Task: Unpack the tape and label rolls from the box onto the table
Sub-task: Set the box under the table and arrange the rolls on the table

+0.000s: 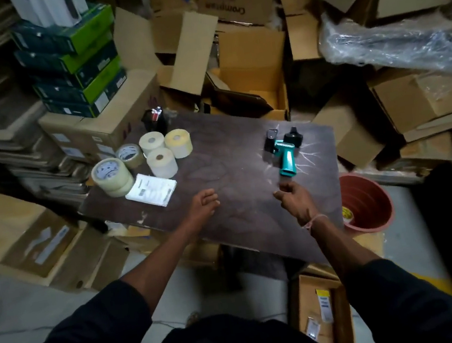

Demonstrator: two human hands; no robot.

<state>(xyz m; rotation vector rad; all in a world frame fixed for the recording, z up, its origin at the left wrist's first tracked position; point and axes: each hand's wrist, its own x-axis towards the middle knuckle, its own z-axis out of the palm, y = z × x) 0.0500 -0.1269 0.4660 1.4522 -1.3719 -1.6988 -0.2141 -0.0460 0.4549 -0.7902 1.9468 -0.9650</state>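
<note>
On the dark table (234,176), at its far left, stand three pale label rolls (162,163) in a cluster. Beside them are clear tape rolls: a stack of two (111,177) and a single one (129,155). A white stack of labels (152,192) lies in front of them. A teal tape dispenser (284,153) lies at the right side. My left hand (203,205) hovers over the near middle of the table, empty, fingers loosely apart. My right hand (293,196) is just below the dispenser's handle, fingers curled, holding nothing I can see. An open cardboard box (252,80) stands behind the table.
A black pen holder (154,120) stands at the table's back edge. A red bucket (365,201) sits to the right of the table. Green boxes (73,62) are stacked at the left, and cardboard cartons crowd every side. Another open box (320,315) is on the floor near my right leg.
</note>
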